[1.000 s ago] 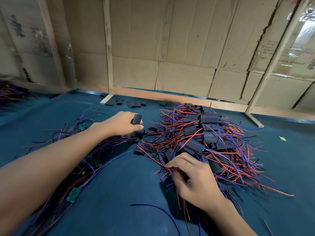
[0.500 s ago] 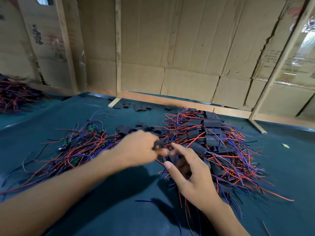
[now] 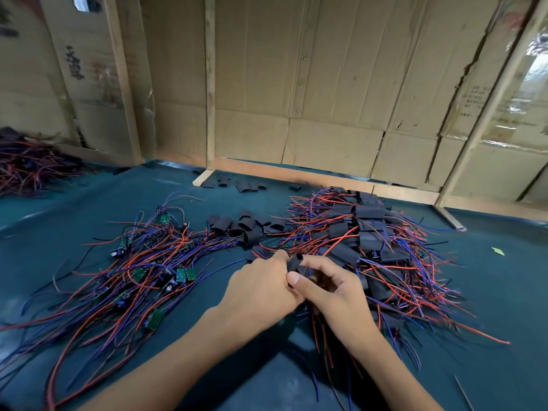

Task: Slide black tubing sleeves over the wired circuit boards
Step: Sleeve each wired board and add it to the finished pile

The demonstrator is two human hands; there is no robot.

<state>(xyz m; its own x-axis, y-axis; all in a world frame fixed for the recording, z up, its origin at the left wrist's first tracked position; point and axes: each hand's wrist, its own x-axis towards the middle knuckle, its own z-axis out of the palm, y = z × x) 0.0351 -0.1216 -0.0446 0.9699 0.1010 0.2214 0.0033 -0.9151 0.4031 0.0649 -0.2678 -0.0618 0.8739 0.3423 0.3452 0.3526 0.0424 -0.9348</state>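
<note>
My two hands meet above the green table in front of the right-hand pile. My left hand and my right hand both pinch one short black tubing sleeve that stands up between their fingertips. Red and blue wires hang down under my right palm; the board on them is hidden. Left of my hands lies a loose heap of bare green circuit boards with wires. To the right sits a pile of sleeved boards. Loose black sleeves lie between the two heaps.
A cardboard wall on a wooden frame closes off the far edge of the green table. Another tangle of wires lies at the far left. A few black sleeves rest by the frame's foot.
My left hand came from the loose sleeves with one sleeve and joined my right hand, which lifted off the pile. Both now hold the sleeve together.
</note>
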